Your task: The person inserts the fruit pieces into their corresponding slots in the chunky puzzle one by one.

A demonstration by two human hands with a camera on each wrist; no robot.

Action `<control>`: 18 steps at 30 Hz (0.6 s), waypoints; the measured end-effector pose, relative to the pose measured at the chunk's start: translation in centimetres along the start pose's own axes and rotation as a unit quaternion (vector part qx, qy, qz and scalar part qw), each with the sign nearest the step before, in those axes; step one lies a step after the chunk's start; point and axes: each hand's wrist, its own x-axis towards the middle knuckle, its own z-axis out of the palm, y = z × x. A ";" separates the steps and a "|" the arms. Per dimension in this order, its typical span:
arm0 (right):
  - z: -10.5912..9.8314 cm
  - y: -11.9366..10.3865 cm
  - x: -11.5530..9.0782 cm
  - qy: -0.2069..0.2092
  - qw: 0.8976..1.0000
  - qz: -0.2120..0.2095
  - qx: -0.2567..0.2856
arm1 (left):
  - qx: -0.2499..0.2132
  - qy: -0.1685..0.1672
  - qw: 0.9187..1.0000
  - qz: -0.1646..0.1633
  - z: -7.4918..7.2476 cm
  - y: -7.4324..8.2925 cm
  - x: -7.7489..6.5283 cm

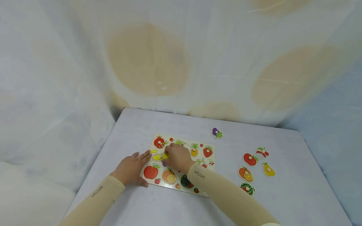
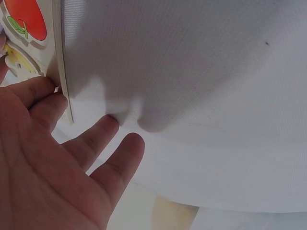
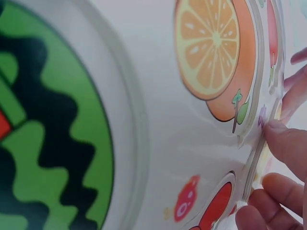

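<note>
A fruit puzzle board [image 1: 163, 183] lies on the table. My right hand [image 1: 178, 158] pinches the right end of a yellow banana piece [image 1: 161, 156], which sits over the board's left part. In the right wrist view, thumb and fingertips close on its edge, though the fingers hide part of it. At the board's left edge rests my left hand [image 1: 132, 169], fingers spread and mostly straight. Two of its fingertips [image 2: 57, 103] touch that edge in the left wrist view. Pomegranate [image 1: 159, 142], pineapple [image 1: 194, 150] and strawberry [image 1: 207, 151] pieces with knobs sit on the board.
Right of the board lie loose pieces: red apple [image 1: 250, 159], cherries [image 1: 262, 153], pear [image 1: 268, 169], orange [image 1: 246, 174] and watermelon [image 1: 247, 188]. Grapes [image 1: 217, 132] lie beyond the board's far right corner. Draped cloth [image 1: 209, 62] hangs behind the white table [image 1: 297, 201].
</note>
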 end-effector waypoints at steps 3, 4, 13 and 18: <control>0.0 0.0 0.1 0.000 1.000 -0.007 -0.003 | 0.004 0.002 1.000 0.000 0.0 0.0 0.1; 0.0 -0.1 0.1 -0.001 1.000 -0.009 -0.004 | 0.005 0.003 1.000 0.000 0.0 0.0 0.1; 0.0 0.0 0.1 -0.004 1.000 0.009 -0.013 | 0.006 0.010 1.000 0.003 0.1 0.1 0.1; -0.4 0.3 -0.1 -0.008 1.000 0.008 -0.008 | 0.001 0.008 1.000 0.000 0.2 0.0 0.1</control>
